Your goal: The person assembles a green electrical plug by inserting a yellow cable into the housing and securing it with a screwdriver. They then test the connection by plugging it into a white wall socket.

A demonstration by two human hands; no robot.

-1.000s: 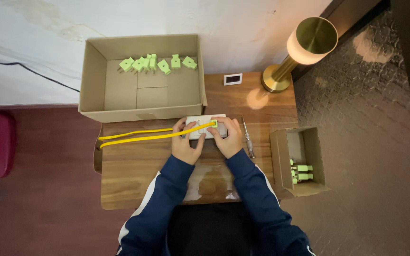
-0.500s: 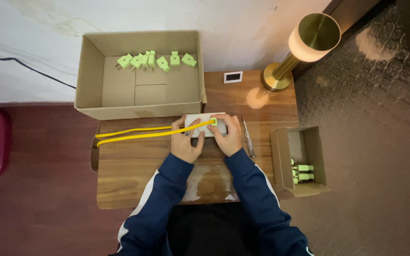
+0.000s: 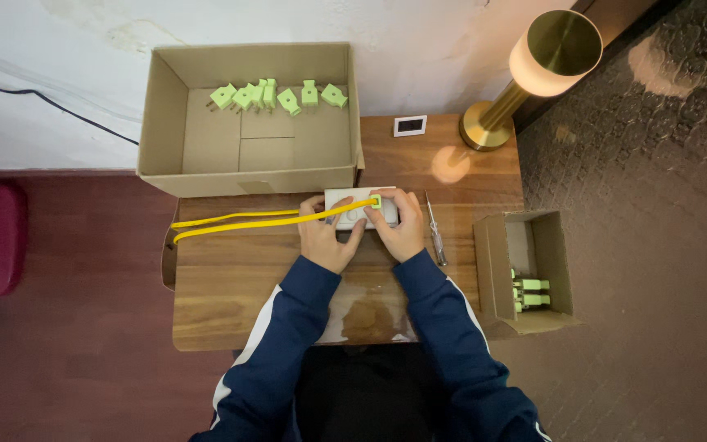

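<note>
Since a second ago the small green plastic plug (image 3: 376,201) has come under the right hand's (image 3: 401,229) pinching fingertips atop the white rectangular socket block (image 3: 352,205), which the left hand (image 3: 326,237) grips, yellow cable (image 3: 247,222) trailing left, indicating seating under way

The bench (image 3: 231,286) is smooth brown wood with a soft sheen. Both boxes, the big one (image 3: 165,131) and the small one (image 3: 493,270), are matt cardboard. The lamp (image 3: 488,127) is polished brassy metal. The plugs (image 3: 288,98) and the socket strip (image 3: 345,200) look like smooth plastic.
</note>
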